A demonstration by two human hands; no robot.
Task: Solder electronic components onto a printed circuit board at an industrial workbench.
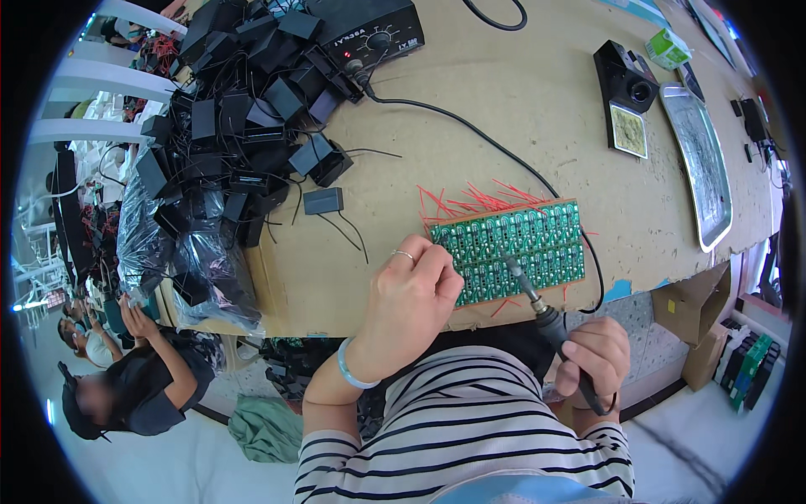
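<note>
A green circuit board panel (pixel 520 244) with thin red wires sticking out of its far edge lies at the near edge of a brown workbench (pixel 520 92). My left hand (pixel 411 298), a ring on one finger and a pale bracelet at the wrist, rests on the panel's left end with fingers curled and pins it down. My right hand (pixel 598 353) grips the black handle of a soldering iron (pixel 537 302). The iron's tip touches the panel near its middle. Its black cable runs across the bench to the soldering station (pixel 369 29).
A heap of black box-shaped parts with wire leads (pixel 235 126) and clear plastic bags fills the left of the bench. A soldering iron stand with a sponge (pixel 625 92) and a metal tray (pixel 701 160) sit right. Cardboard boxes (pixel 697 319) stand below. Another person (pixel 126 378) sits lower left.
</note>
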